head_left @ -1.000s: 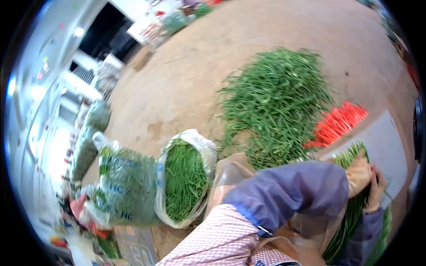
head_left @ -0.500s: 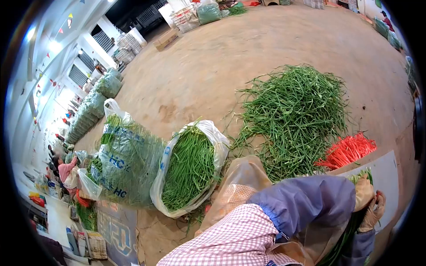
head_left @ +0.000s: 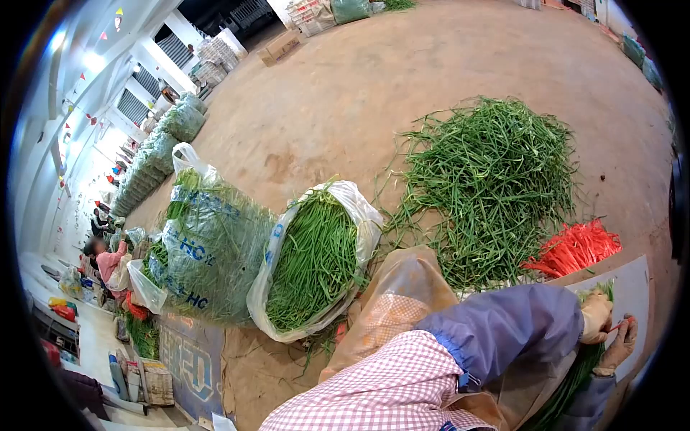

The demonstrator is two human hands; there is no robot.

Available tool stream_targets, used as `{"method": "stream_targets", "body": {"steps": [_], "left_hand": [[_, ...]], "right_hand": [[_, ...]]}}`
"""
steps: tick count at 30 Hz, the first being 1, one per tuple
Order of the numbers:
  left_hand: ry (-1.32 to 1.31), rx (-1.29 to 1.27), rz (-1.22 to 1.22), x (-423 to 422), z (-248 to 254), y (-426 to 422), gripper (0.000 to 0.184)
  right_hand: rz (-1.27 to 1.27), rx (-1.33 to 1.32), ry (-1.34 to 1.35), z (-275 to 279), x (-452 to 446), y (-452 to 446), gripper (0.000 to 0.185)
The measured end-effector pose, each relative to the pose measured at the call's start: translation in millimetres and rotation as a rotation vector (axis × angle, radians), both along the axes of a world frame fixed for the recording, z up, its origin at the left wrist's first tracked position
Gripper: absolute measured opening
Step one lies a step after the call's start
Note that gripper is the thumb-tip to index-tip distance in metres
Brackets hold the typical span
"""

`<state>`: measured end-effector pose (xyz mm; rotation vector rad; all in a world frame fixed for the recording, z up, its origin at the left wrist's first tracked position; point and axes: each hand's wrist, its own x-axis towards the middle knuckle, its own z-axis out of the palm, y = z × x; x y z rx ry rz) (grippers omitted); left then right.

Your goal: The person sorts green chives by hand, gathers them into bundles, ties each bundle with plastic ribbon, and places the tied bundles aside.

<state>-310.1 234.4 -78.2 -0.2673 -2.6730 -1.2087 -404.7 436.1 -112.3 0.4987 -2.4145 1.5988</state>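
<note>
At the far right, my gloved left hand (head_left: 595, 316) is closed around a bunch of long green stalks (head_left: 568, 388), whose cut-looking tips show just above it. Close beside it, my gloved right hand (head_left: 619, 348) pinches a thin red strip (head_left: 614, 327) that reaches toward the left hand. Purple sleeve covers cover both forearms. The hands are over a pale board (head_left: 627, 287). Past the left sleeve lies a pile of red strips (head_left: 575, 249). Part of the bunch is hidden by my arm.
A large heap of loose green stalks (head_left: 496, 187) lies on the floor ahead. Left of it stand an open plastic bag (head_left: 368, 228) of stalks and a fuller clear bag (head_left: 208, 248). Another person (head_left: 111, 262) sits far left, near a row of stuffed bags (head_left: 154, 154).
My right hand has moved slightly away from the left, and a red strip now shows stretched between them. The whole view has shifted a little to the right.
</note>
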Motion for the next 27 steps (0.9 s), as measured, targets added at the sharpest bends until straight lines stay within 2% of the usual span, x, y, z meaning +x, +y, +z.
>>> {"method": "stream_targets", "body": {"steps": [2,5,6,8,9,12,14,15,16,17,18,20,21,23,25,27], "left_hand": [[0.069,-0.142,-0.037,0.2,2.0,4.3,0.027],[0.128,-0.310,-0.145,-2.8,7.1,-4.4,0.033],[0.161,-0.390,-0.182,2.6,14.4,-10.2,0.033],[0.301,-0.401,-0.081,-35.4,-38.5,25.2,0.027],[0.371,-0.403,-0.029,-41.9,-47.1,32.1,0.025],[0.350,-0.410,-0.074,-47.0,-56.6,28.3,0.021],[0.588,-0.519,0.195,-57.8,-69.4,30.5,0.020],[0.581,-0.645,0.472,-59.4,-73.7,46.4,0.017],[0.523,-0.761,0.740,-63.4,-81.0,61.9,0.015],[0.301,-0.925,1.126,-68.2,-73.6,82.7,0.012],[0.214,-0.892,0.995,-46.4,-57.4,76.3,0.009],[0.146,-0.646,0.310,-0.5,-9.0,2.7,0.018],[0.115,-0.612,0.139,5.0,5.0,-17.6,0.025],[0.105,-0.607,-0.036,6.9,16.7,-27.5,0.039],[0.113,-0.604,-0.135,-0.8,22.2,-22.1,0.054],[0.113,-0.602,-0.186,-2.5,20.9,-21.7,0.069]], "right_hand": [[-0.055,-0.113,-0.097,-11.8,-26.9,14.9,0.024],[0.083,0.018,-0.233,-2.9,-65.5,46.5,0.030],[0.060,-0.220,-0.224,-7.5,-67.9,38.3,0.031],[0.161,-0.299,-0.367,1.3,-73.1,35.4,0.029],[0.211,-0.336,-0.438,9.7,-72.2,32.5,0.027],[0.257,-0.417,-0.610,30.5,-56.2,16.2,0.022],[0.265,-0.457,-0.636,41.6,-33.0,-5.8,0.014],[0.255,-0.474,-0.664,52.1,-15.7,-13.8,0.011],[0.246,-0.508,-0.710,58.7,4.0,-20.3,0.007],[0.216,-0.561,-0.752,73.3,35.8,-25.2,0.005],[0.184,-0.624,-0.799,84.4,67.5,-35.4,0.007],[0.064,-0.732,-0.846,97.2,129.5,-51.4,0.013],[-0.135,-0.760,-0.904,88.3,152.7,-58.9,0.011],[-0.233,-0.588,-0.906,66.9,191.4,-68.6,0.008],[-0.135,-0.658,-1.002,44.4,180.5,-53.1,0.007],[-0.033,-0.934,-1.088,14.7,172.0,-52.9,0.006]]}}
